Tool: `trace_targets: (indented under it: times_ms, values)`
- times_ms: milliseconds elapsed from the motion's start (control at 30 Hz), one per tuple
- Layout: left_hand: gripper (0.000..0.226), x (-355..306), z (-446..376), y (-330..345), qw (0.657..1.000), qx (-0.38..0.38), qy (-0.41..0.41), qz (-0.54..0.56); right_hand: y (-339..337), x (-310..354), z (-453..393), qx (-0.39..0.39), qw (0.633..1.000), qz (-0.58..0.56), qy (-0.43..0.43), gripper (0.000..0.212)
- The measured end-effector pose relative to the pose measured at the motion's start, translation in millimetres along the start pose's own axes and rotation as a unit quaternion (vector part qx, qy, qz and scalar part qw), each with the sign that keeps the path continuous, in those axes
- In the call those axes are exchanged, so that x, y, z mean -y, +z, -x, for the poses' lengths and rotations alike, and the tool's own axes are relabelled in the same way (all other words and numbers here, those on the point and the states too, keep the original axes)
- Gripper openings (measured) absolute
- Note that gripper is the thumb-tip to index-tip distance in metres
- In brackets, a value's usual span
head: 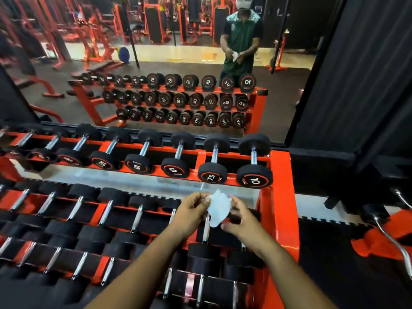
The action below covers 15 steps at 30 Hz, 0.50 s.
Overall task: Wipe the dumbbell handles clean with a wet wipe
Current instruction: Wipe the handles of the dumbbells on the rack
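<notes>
You're holding a white wet wipe (218,209) over black dumbbells (254,161) with chrome handles (206,228), red-ringed end caps, all sitting on a bright orange-red rack (281,186).

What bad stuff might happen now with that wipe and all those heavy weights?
1. The wet wipe is only pinched between the left hand and right hand, above the rack; it might slip and drop between the dumbbells.
2. The steel handle just below sits tight between black weight heads, so fingers could get squeezed while wiping.
3. The wipe looks crumpled, so it may miss parts of a handle unless spread out.
</notes>
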State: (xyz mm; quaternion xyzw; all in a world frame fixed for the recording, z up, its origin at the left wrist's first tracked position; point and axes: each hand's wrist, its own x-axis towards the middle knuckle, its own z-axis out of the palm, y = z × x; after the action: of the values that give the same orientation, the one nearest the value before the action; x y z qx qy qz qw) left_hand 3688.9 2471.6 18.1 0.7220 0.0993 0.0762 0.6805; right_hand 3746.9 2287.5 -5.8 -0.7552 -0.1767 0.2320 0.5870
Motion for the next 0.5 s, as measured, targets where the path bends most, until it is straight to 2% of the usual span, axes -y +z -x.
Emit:
trace_targets:
  times_ms: [67,133,200,267,333,433,500]
  values:
    - [0.017,-7,5,-3,0.999,0.05,0.01,-0.01,2,12,9,0.008,1.0,-0.029,0.002,0.078]
    - [0.016,-13,10,-4,0.996,0.087,0.017,-0.016,7,26,15,0.0,0.999,-0.033,-0.007,0.051]
    - [0.013,-13,15,-6,0.996,0.078,0.026,-0.023,13,31,17,-0.038,0.999,-0.001,-0.034,0.023]
    - [0.01,-7,18,-12,0.998,0.035,0.03,-0.04,20,33,26,-0.058,0.997,0.0,-0.052,0.008]
    - [0.013,-3,21,-21,0.997,0.03,0.018,-0.064,23,32,35,-0.071,0.996,0.015,-0.053,0.006]
    - [0.037,3,37,-29,0.99,0.131,-0.006,-0.049,22,27,49,-0.098,0.992,0.057,-0.057,0.019]
    - [0.044,2,45,-28,0.986,0.152,-0.013,-0.059,18,26,56,-0.1,0.992,0.056,-0.054,0.022]
